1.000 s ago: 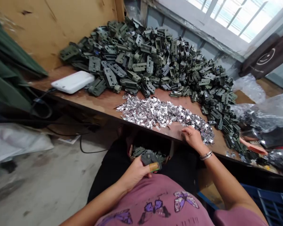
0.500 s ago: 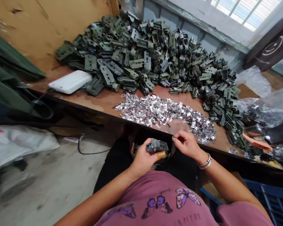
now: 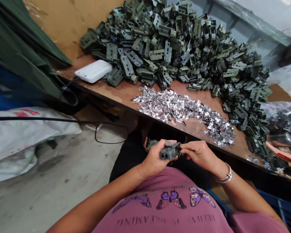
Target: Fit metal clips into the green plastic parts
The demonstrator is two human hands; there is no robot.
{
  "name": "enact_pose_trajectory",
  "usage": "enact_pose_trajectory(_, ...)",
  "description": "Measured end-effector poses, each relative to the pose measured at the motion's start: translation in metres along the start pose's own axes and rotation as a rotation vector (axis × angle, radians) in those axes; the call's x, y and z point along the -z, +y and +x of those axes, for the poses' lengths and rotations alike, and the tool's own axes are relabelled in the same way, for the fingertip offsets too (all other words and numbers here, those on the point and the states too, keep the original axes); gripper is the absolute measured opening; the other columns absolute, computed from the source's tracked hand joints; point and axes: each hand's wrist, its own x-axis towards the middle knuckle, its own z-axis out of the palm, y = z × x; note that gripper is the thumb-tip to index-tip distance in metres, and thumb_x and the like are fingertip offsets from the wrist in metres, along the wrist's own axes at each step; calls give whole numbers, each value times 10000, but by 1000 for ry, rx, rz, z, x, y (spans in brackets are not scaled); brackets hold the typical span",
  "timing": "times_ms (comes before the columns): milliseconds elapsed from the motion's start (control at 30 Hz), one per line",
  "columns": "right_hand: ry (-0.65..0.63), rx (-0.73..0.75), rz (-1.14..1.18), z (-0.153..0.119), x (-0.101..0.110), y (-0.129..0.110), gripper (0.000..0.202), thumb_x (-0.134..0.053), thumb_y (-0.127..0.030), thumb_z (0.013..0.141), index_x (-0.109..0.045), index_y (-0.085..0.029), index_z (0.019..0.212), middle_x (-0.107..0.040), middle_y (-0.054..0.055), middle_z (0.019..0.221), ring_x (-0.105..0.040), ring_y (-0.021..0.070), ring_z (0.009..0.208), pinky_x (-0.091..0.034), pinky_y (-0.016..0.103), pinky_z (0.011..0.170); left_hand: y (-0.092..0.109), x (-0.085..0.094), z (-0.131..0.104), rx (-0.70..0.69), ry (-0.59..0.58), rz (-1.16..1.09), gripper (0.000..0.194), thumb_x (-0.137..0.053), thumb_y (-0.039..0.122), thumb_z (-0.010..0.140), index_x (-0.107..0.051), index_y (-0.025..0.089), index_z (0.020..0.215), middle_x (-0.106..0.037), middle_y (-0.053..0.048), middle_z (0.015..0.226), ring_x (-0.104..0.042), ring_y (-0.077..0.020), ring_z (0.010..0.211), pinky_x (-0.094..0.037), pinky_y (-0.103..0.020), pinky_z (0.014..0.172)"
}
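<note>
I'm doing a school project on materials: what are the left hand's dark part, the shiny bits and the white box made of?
Dark part: maybe plastic or painted metal; dull grey, with hollows. Shiny bits: probably thin metal; they flash silver like mirrors. White box: likely smooth plastic; even, with rounded corners.

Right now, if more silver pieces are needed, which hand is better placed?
Probably the right hand: it sits near the right end of the silver pieces and is only at one end of the dark part, while the left hand grips that part.
</note>
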Motion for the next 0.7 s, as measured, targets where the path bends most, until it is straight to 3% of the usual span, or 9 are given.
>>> enact_pose_trajectory(233,158,226,-81,-5,-11,-5,240,-500,-60,918,-594,-187,1099,-697,82,930,-662,145,787,-551,250,663,5,4,-8,94,1,-43,371,-785,179,693,-639,170,1035,-731,-72,1015,-698,-195,887,-555,-330,820)
enact_pose_trajectory(367,83,271,-171,-2,-23,-6,234,-438,-38,908,-553,-166,1067,-679,82,857,-634,148,717,-533,251,606,6,6,-11,109,-19,-63,362,-794,197,675,-639,162,1000,-733,-72,997,-693,-192,866,-553,-318,795)
enact_pose_trajectory(500,108,250,-153,-2,-30,-5,194,-425,-56,906,-546,-171,1005,-663,68,800,-606,141,654,-505,249,560,7,7,-13,108,-32,-32,387,-785,181,676,-636,160,1033,-736,-70,992,-689,-178,831,-551,-301,767)
enact_pose_trajectory(600,160,143,-43,-5,-36,-3,132,-483,-101,902,-587,-180,923,-677,56,765,-622,141,629,-507,252,554,5,7,-13,114,-33,-6,357,-776,165,679,-638,160,1008,-739,-75,1007,-693,-176,831,-554,-294,757)
enact_pose_trajectory(700,148,-209,319,-8,-37,2,72,-585,-229,892,-628,-190,849,-670,15,647,-616,133,536,-499,244,495,3,6,-12,130,-8,-4,324,-783,174,678,-639,162,968,-743,-71,997,-703,-179,827,-562,-296,758)
